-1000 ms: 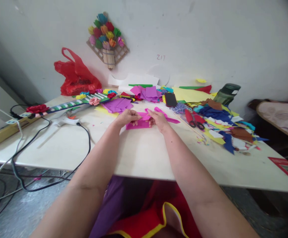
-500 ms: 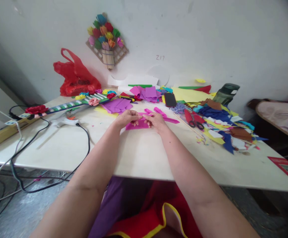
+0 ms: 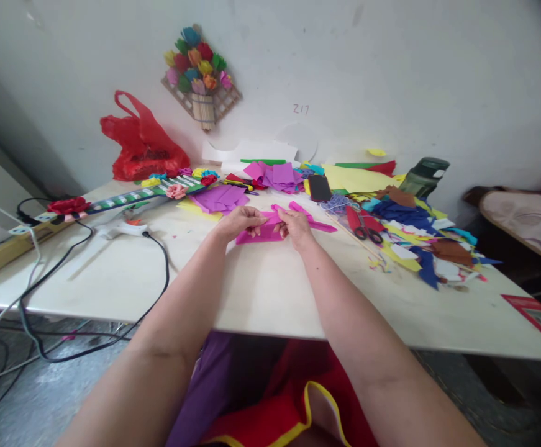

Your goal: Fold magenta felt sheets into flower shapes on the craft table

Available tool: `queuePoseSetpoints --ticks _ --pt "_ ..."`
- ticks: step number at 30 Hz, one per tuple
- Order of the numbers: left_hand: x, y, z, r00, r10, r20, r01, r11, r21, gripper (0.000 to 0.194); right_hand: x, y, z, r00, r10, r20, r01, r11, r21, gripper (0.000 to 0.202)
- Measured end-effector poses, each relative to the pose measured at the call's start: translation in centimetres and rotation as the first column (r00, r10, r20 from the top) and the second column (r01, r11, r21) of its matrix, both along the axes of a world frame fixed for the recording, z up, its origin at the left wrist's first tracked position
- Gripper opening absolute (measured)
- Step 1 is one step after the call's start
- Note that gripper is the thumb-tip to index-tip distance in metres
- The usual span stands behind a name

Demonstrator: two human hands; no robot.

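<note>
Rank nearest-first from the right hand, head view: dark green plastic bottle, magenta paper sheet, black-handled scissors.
1. Magenta paper sheet: at the right hand, extending left.
2. Black-handled scissors: to the right.
3. Dark green plastic bottle: far right, at the back.

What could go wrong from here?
The magenta paper between the left hand and right hand might tear or crease if pulled unevenly. The left forearm could snag the black cord, which loops over the edge of the table nearby, perhaps dragging the white corded tool.
</note>
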State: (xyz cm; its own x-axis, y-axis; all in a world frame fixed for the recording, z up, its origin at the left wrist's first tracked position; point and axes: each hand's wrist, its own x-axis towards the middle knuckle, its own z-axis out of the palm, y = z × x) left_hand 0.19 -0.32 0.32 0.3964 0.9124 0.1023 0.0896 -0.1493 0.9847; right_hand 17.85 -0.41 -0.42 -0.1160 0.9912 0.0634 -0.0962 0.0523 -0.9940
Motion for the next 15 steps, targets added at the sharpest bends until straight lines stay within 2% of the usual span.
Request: queuePoseSetpoints --ticks 5,12,15 --pt "-0.12 0.13 -0.16 1.0 0.008 -0.002 -0.008 1.0 -0.014 0.035 0.23 -0.02 -0.09 0.999 0.045 0.014 -0.045 0.999 0.011 0.029" --pt "-0.14 0.19 -0.26 1.0 -0.021 -0.02 0.019 0.998 -0.067 0.035 0.28 0.0 0.16 0.999 -0.028 0.026 0.027 0.999 0.035 0.031" --pt "-0.07 -0.04 -0.08 0.999 -0.008 -0.031 0.005 0.997 -0.076 0.036 0.29 0.06 0.1 1.0 -0.018 -0.001 0.018 0.999 0.034 0.036"
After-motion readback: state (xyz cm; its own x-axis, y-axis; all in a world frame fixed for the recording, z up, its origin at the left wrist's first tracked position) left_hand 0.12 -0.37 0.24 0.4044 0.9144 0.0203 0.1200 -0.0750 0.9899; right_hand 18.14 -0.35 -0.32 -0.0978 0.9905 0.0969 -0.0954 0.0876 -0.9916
